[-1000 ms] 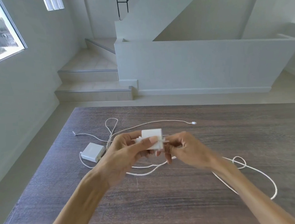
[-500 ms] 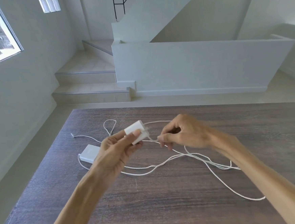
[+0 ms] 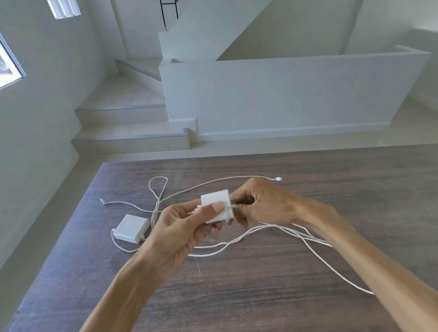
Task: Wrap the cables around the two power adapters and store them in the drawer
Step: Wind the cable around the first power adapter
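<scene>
slack cable (image 3: 321,252): lay loose on the table (image 3: 250,307), trailing from the held adapter toward me and to my right; left unwound so I could feed it turn by turn.
left hand (image 3: 181,231): gripped the held adapter (image 3: 217,205) above the table, thumb across its near face, fingers curled behind; served as the fixed spool.
right hand (image 3: 263,204): touching the held adapter's right edge, fingers pinched on the cable right at the body; kept tension so the wrap would sit tight, my guess.
second adapter (image 3: 131,228): flat on the table, left of the held adapter and a little beyond my left wrist, untouched; parked for its turn.
second cable (image 3: 158,194): looped on the table beyond and left of the held adapter, not wrapped.
connector tip (image 3: 278,179): on the table just beyond my right hand, free end.
drawer: not visible; storing not yet started.
progress: early, first wrap barely begun as I judged it.
</scene>
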